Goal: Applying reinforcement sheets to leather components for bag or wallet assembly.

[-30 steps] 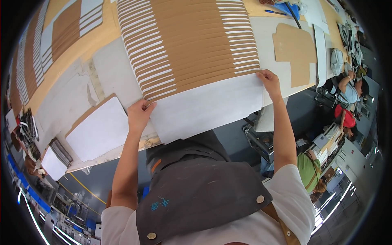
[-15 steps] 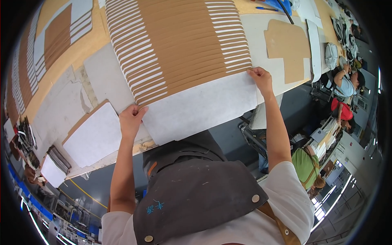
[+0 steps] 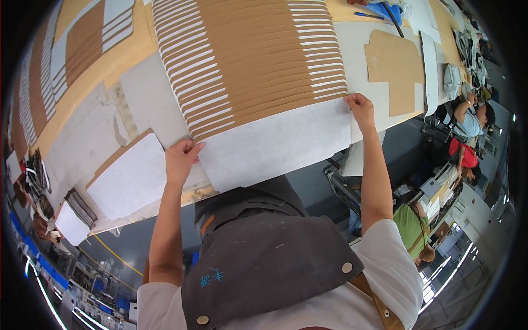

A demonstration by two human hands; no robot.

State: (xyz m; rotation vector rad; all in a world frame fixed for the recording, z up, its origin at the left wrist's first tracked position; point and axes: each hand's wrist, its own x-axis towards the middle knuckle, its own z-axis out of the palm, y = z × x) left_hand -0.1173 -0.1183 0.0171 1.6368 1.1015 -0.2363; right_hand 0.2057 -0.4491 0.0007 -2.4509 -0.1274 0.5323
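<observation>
A fanned row of brown panels with white strips along both sides [image 3: 256, 60] runs up the table away from me. At its near end lies a white sheet [image 3: 269, 146], its lower edge hanging past the table's front. My left hand [image 3: 181, 159] pinches the sheet's upper left corner, where it meets the lowest brown panel. Over at the upper right corner, my right hand [image 3: 361, 110] pinches in the same way, thumb and forefinger together. How many layers sit between the fingers is hidden.
Left of me lie a white-topped stack of panels [image 3: 129, 176] and a small bundle [image 3: 77, 217]. A brown T-shaped piece [image 3: 396, 60], a blue pen [image 3: 368, 15] and a narrow white panel [image 3: 429, 74] lie to the right. Other people sit farther right.
The table and panels have shifted slightly right in the picture. Both hands keep their pinch at the sheet's corners.
</observation>
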